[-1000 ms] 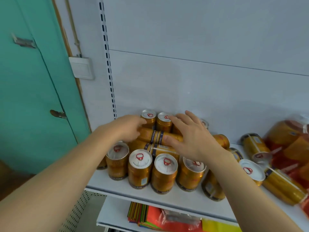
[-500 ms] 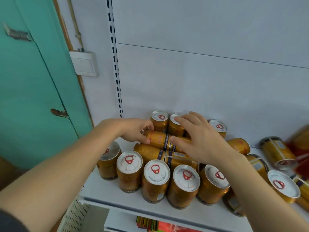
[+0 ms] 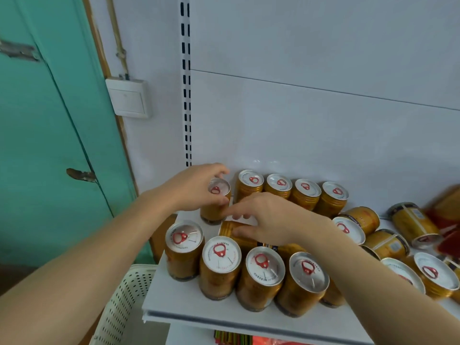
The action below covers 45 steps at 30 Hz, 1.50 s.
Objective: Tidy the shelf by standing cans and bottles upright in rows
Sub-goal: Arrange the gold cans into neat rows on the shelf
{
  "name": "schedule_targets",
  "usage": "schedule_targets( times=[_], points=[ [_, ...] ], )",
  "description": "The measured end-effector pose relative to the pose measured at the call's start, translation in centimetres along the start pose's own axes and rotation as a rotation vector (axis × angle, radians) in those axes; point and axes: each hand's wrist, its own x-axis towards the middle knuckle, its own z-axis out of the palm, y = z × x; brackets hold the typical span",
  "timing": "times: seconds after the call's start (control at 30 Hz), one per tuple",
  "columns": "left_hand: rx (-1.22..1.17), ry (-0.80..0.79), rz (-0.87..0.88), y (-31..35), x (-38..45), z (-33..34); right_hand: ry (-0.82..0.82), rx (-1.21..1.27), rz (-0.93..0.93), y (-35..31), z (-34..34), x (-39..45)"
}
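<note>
Gold cans with silver lids and red pull-rings crowd the white shelf (image 3: 174, 297). Left hand (image 3: 193, 186) curled over the rim of an upright can (image 3: 216, 204), thumb and fingers closed on its top edge; can stands at the left end of the back row (image 3: 291, 189). Right hand (image 3: 271, 220), just right of and nearer than the left, lies palm-down on a toppled can (image 3: 230, 230), fingers loosely bent over its side; firmness of grip cannot be told. Front row (image 3: 244, 267) stands upright below both hands. Right of the right wrist, more toppled cans (image 3: 410, 224) lie scattered.
</note>
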Motion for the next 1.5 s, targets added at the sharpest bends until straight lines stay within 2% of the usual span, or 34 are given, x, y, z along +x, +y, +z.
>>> schedule_targets(
  times=[0.13,0.23,0.37,0.53,0.67,0.87,0.97,1.03,1.1,1.17,1.27,1.33,1.5],
  points=[
    [-0.098,-0.055,-0.021,-1.4,-0.2,0.8,-0.186,0.022,0.001,0.0,0.2,1.3],
    [-0.16,-0.102,-0.03,-2.3,-0.6,1.2,-0.217,0.058,0.016,0.0,0.2,1.4],
    [-0.209,-0.064,-0.025,-2.6,-0.7,1.5,-0.055,0.092,-0.002,0.4,-0.3,0.8],
    [-0.263,-0.048,-0.005,-2.3,-0.5,1.1,0.203,0.119,0.136,2.4,-0.6,-0.9],
    [-0.242,-0.07,0.013,-1.4,-0.4,1.1,0.294,-0.07,0.187,3.5,0.1,-1.9],
    [-0.197,-0.149,0.007,-0.8,-0.1,0.8,0.313,-0.091,0.191,3.9,-0.8,-2.8],
    [-0.096,-0.042,0.014,0.1,-0.3,0.4,0.338,-0.111,0.357,5.4,-2.5,-4.7],
    [-0.006,0.086,0.082,1.8,-0.5,0.1,0.281,-0.147,0.426,6.6,-3.1,-6.0],
    [0.036,0.144,0.186,4.1,-0.8,-0.1,0.18,-0.147,0.445,7.1,-3.2,-7.1],
    [0.073,0.102,0.299,6.6,-1.0,-0.1,0.109,-0.173,0.444,7.1,-3.2,-7.7],
    [0.191,-0.025,0.431,9.9,-1.0,0.8,0.098,-0.288,0.401,7.2,-3.0,-7.7],
    [0.245,-0.126,0.452,11.6,-0.6,1.6,0.095,-0.338,0.365,7.3,-3.0,-7.5],
    [0.358,-0.385,0.425,13.8,0.6,3.7,0.068,-0.21,0.403,8.2,-2.8,-8.2]
  ],
)
